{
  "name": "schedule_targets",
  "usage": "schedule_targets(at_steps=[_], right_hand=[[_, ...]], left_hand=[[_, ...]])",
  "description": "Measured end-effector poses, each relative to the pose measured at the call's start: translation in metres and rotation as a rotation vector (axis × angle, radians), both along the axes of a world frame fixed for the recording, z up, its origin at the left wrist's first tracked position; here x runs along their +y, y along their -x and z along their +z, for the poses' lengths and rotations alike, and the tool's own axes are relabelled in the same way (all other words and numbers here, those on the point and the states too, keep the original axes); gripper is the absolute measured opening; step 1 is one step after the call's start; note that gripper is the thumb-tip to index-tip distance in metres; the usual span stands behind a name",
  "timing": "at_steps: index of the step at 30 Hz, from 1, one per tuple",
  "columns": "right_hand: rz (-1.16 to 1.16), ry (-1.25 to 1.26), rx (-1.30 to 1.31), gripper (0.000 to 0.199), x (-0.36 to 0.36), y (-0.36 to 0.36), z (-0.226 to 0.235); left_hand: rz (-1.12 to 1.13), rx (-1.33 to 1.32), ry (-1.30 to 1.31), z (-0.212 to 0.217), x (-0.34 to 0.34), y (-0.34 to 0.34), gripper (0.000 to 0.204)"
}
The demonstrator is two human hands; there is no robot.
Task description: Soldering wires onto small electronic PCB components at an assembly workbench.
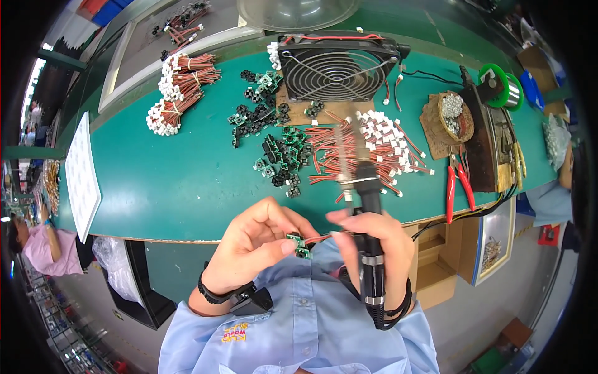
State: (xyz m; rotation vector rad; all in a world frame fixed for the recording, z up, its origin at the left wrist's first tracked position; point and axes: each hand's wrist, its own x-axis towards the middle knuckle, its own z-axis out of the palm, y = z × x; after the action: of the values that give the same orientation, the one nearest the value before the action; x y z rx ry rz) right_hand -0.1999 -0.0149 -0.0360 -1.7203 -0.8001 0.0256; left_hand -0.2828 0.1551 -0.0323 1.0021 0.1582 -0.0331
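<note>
The left hand (255, 246) pinched a small, light, fragile green circuit board (299, 244) by its edges, while the right hand (374, 246) gripped a black-handled soldering iron (367, 206) and thin red wire (321, 237).

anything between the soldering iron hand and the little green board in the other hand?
Nothing visible. The left hand pinches the small green board in its fingers; the right hand holds the soldering iron and a red wire reaching the board.

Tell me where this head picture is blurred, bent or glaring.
Head view: the soldering iron in the right hand is smeared by motion toward its tip; the left hand and small green board stay fairly sharp; the green table edge bows from fisheye distortion; corners go black; the clear dome shows soft glare.
</note>
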Motion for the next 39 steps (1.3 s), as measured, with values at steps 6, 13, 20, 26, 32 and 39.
schedule_targets(at_steps=[6,13,20,26,32,39], right_hand=[[-0.128,-0.017,-0.148,0.045,-0.034,0.004,-0.009],[0.088,0.224,-0.257,0.045,-0.052,0.009,-0.010],[0.144,0.236,-0.214,0.039,-0.050,0.011,-0.008],[0.143,0.238,-0.218,0.039,-0.048,0.011,-0.009],[0.145,0.244,-0.227,0.039,-0.049,0.011,-0.010],[0.148,0.224,-0.236,0.039,-0.049,0.011,-0.013]], left_hand=[[0.207,0.112,-0.137,-0.016,0.002,-0.012,0.012],[0.266,0.098,-0.158,-0.022,0.003,-0.017,0.012],[0.305,0.083,-0.201,-0.026,0.001,-0.018,0.012],[0.302,0.058,-0.246,-0.030,0.000,-0.017,0.012],[0.291,0.065,-0.257,-0.030,0.001,-0.017,0.013],[0.290,0.066,-0.270,-0.030,0.001,-0.015,0.013]])
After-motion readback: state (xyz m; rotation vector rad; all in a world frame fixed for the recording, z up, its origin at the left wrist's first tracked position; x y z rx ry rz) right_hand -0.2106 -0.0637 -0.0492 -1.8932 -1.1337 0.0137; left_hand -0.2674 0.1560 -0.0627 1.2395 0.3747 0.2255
